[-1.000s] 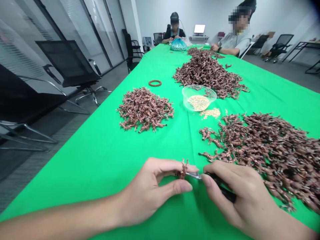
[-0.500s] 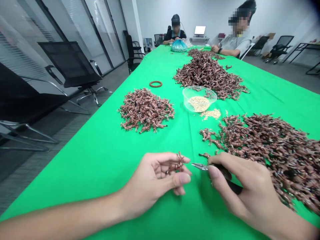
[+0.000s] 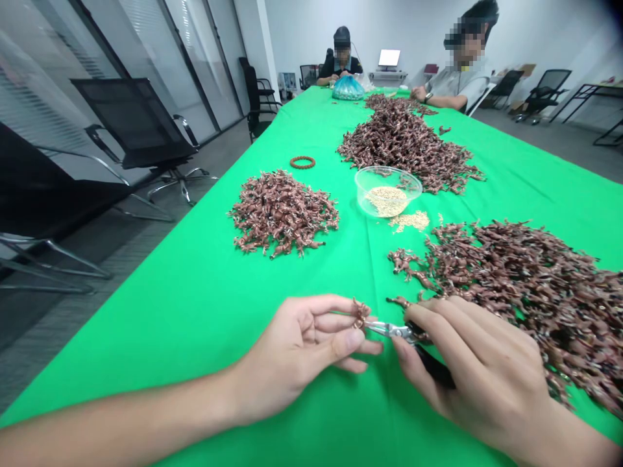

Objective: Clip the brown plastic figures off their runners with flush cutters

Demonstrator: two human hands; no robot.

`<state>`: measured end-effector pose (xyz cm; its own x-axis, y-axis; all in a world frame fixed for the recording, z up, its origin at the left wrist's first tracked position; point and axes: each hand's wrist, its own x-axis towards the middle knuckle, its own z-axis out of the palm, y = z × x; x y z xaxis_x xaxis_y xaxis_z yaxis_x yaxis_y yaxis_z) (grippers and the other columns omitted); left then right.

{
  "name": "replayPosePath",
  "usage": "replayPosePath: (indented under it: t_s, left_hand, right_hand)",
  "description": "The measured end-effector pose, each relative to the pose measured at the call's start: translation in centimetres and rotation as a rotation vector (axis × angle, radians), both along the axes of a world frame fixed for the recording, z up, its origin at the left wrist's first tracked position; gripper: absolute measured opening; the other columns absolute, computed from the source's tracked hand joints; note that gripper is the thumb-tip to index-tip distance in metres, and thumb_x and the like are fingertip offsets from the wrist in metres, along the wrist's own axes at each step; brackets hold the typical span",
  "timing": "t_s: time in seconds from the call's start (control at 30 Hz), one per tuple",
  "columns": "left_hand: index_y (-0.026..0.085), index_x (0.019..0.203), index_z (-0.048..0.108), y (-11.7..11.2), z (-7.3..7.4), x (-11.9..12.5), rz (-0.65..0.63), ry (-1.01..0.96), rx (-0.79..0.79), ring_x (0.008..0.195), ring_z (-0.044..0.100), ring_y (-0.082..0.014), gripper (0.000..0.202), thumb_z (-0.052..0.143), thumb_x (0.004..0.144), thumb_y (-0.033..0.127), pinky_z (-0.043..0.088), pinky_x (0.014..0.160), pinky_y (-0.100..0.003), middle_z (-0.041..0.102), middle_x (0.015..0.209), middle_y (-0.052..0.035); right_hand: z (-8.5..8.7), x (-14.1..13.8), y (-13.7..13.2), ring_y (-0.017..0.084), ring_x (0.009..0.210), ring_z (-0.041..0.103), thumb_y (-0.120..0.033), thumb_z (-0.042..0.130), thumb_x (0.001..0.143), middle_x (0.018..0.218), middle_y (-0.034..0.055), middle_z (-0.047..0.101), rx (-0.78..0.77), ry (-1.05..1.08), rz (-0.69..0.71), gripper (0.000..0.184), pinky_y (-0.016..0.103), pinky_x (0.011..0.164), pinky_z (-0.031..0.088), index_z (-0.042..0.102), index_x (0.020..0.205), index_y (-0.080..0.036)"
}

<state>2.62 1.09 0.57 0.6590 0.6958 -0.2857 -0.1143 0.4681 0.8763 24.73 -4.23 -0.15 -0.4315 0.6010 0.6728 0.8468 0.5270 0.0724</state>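
Note:
My left hand [image 3: 302, 344] pinches a small copper-coloured deer figurine [image 3: 361, 314] between thumb and fingertips, above the green cloth. My right hand [image 3: 472, 363] grips a pair of pliers [image 3: 394, 331] with black handles. Their steel jaws reach left and meet the figurine at my left fingertips. A large heap of similar copper deer figurines [image 3: 516, 292] lies just beyond and beside my right hand, with its nearest pieces close to my knuckles.
The long green-covered table [image 3: 195, 311] also bears a smaller figurine heap [image 3: 282, 214], a taller far heap [image 3: 406, 149], a clear bowl [image 3: 387, 192] of pale grains, and a brown bead bracelet [image 3: 302, 162]. Black chairs [image 3: 131, 123] stand left. Two co-workers [image 3: 457, 84] sit at the far end.
The pliers have moved left, and their jaws now reach the figurine. My left hand has shifted the figurine from among its fingers out to the fingertips.

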Motion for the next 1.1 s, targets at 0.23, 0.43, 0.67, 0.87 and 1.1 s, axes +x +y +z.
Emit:
replayPosePath:
  t_s: [0.23, 0.43, 0.67, 0.87, 1.1]
  left_hand:
    - [0.011, 0.113, 0.063, 0.0, 0.3, -0.1, -0.018, 0.029, -0.03, 0.098, 0.075, -0.027, 0.034, 0.077, 0.085, 0.024, 0.063, 0.068, -0.021, 0.076, 0.107, -0.0137]
    - [0.011, 0.112, 0.062, 0.1, 0.2, -0.2, -0.028, 0.016, -0.039, 0.095, 0.076, -0.0269, 0.036, 0.079, 0.083, 0.022, 0.063, 0.064, -0.019, 0.075, 0.112, -0.015]
    - [0.01, 0.11, 0.061, 0.0, 0.2, -0.1, -0.029, 0.033, -0.035, 0.092, 0.077, -0.0281, 0.037, 0.081, 0.081, 0.021, 0.063, 0.062, -0.019, 0.073, 0.113, -0.0165]
    - [0.01, 0.098, 0.06, 0.0, 0.0, -0.1, -0.008, 0.066, -0.059, 0.083, 0.078, -0.0277, 0.041, 0.088, 0.07, 0.018, 0.06, 0.057, -0.019, 0.076, 0.096, -0.0102]
    - [0.015, 0.09, 0.054, -0.6, -0.7, -0.2, 0.057, 0.102, -0.047, 0.07, 0.077, -0.0233, 0.049, 0.093, 0.061, 0.017, 0.056, 0.056, -0.02, 0.074, 0.075, -0.0011]
  right_hand:
    - [-0.1, 0.1, -0.1, 0.023, 0.079, 0.062, -0.03, 0.072, 0.085, 0.087, 0.0117, 0.072, 0.026, -0.056, -0.025, 0.027, 0.035, 0.069, 0.047, 0.065, 0.101, -0.009]
    - [-0.1, 0.1, -0.4, 0.024, 0.08, 0.063, -0.03, 0.074, 0.083, 0.089, 0.0128, 0.072, 0.014, -0.084, -0.049, 0.031, 0.036, 0.069, 0.047, 0.064, 0.104, -0.01]
    - [-0.3, 0.2, -0.4, 0.026, 0.083, 0.061, -0.031, 0.076, 0.082, 0.09, 0.0153, 0.071, 0.025, -0.115, -0.033, 0.033, 0.037, 0.072, 0.047, 0.065, 0.102, -0.007]
    - [-0.2, -0.2, -0.8, 0.024, 0.077, 0.063, -0.03, 0.073, 0.085, 0.085, 0.0131, 0.07, 0.007, -0.077, -0.037, 0.024, 0.034, 0.063, 0.042, 0.064, 0.097, -0.01]
    - [-0.3, -1.3, -0.8, 0.014, 0.057, 0.059, -0.024, 0.058, 0.094, 0.073, 0.004, 0.063, -0.271, 0.196, -0.025, 0.01, 0.029, 0.053, 0.039, 0.062, 0.097, -0.016]
